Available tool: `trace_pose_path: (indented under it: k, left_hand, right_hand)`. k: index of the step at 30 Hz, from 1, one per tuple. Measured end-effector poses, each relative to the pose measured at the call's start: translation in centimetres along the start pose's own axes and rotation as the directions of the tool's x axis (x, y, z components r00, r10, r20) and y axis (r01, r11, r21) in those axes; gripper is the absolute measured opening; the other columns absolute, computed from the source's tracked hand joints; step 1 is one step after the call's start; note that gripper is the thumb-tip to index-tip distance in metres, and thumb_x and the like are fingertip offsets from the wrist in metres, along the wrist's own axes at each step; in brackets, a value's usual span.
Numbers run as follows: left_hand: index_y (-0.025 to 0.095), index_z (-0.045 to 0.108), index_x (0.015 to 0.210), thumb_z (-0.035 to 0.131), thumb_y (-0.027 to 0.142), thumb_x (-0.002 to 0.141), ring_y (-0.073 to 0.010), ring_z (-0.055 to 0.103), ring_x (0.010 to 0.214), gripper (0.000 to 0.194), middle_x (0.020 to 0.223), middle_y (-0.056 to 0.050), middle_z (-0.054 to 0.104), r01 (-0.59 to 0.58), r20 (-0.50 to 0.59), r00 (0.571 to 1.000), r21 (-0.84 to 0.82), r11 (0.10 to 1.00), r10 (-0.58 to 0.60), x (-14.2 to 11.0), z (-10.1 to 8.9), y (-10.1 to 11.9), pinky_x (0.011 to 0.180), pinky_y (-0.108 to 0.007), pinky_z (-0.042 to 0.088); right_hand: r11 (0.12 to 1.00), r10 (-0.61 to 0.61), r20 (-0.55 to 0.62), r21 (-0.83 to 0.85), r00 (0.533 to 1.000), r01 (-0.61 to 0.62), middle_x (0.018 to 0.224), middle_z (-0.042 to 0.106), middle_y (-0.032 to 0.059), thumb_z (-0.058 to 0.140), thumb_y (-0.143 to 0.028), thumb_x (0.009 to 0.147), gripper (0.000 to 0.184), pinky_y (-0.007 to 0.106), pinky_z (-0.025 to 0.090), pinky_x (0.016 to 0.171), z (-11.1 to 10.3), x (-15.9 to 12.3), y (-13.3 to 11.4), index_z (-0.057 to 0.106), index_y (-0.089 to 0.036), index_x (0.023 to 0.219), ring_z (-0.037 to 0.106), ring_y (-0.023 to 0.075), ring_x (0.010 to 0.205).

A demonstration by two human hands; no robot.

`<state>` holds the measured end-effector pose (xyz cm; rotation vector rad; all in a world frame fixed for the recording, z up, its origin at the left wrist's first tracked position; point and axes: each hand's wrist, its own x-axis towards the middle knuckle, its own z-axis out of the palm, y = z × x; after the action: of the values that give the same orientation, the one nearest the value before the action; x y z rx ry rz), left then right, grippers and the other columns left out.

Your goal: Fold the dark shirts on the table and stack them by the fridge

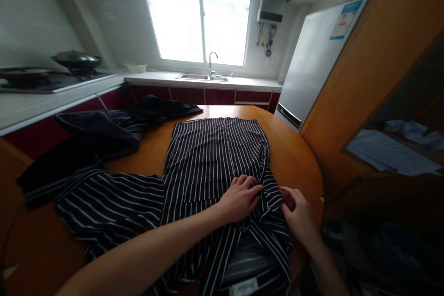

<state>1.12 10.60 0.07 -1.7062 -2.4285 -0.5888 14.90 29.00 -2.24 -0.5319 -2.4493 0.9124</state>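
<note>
Resting loosely spread left hand (240, 198) on striped shirt (222, 148); touching four-o'clock edge with right hand (301, 215), cannot tell if pinching. Could bunch cloth by tugging unevenly.

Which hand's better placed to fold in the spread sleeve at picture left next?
Left, probably. The left hand is on the striped shirt, nearer that spread sleeve; the right hand is at the shirt's opposite edge, farther away.

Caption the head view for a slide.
Left hand on a striped shirt, right hand at its edge, on a wooden table beside dark clothing.
</note>
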Motion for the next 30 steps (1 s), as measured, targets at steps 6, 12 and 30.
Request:
trace_pose_path:
  k: [6, 12, 30]
  left_hand:
    - [0.029, 0.058, 0.132, 0.052, 0.033, 0.099, -0.0276, 0.046, 0.117, 0.034, 0.128, -0.006, 0.056, -0.014, -0.007, 1.000, 0.001, 1.000, 0.014, 0.0, -0.1, 0.0, 0.097, -0.045, 0.039]
    - [0.031, 0.054, 0.137, 0.050, 0.033, 0.100, -0.0278, 0.047, 0.115, 0.038, 0.128, -0.006, 0.056, -0.019, -0.004, 1.000, 0.017, 1.000, 0.020, 0.0, -0.3, 0.1, 0.098, -0.046, 0.039]
    - [0.019, 0.023, 0.156, 0.036, 0.054, 0.103, -0.0301, 0.042, 0.131, 0.065, 0.147, -0.013, 0.045, 0.048, -0.011, 0.999, -0.028, 0.998, -0.048, -0.2, 0.8, -0.6, 0.107, -0.048, 0.034]
  right_hand:
    - [0.998, -0.002, -0.139, -0.065, 0.990, -0.007, 0.101, 0.069, 0.0113, 0.043, -0.028, 0.092, 0.027, 0.037, 0.051, 0.082, 0.5, -0.4, -0.6, 0.068, -0.019, 0.097, 0.066, 0.0255, 0.092]
    - [0.992, -0.101, -0.100, -0.090, 0.990, 0.092, 0.104, 0.074, 0.0109, 0.040, -0.039, 0.098, 0.035, 0.035, 0.051, 0.080, -0.7, 0.5, -1.8, 0.070, -0.023, 0.106, 0.070, 0.0274, 0.092]
    - [0.998, 0.020, -0.143, 0.068, 0.990, -0.010, 0.091, 0.073, 0.0123, 0.043, -0.038, 0.094, 0.027, 0.035, 0.050, 0.074, -2.3, 3.2, -2.7, 0.064, -0.020, 0.094, 0.069, 0.0279, 0.085]
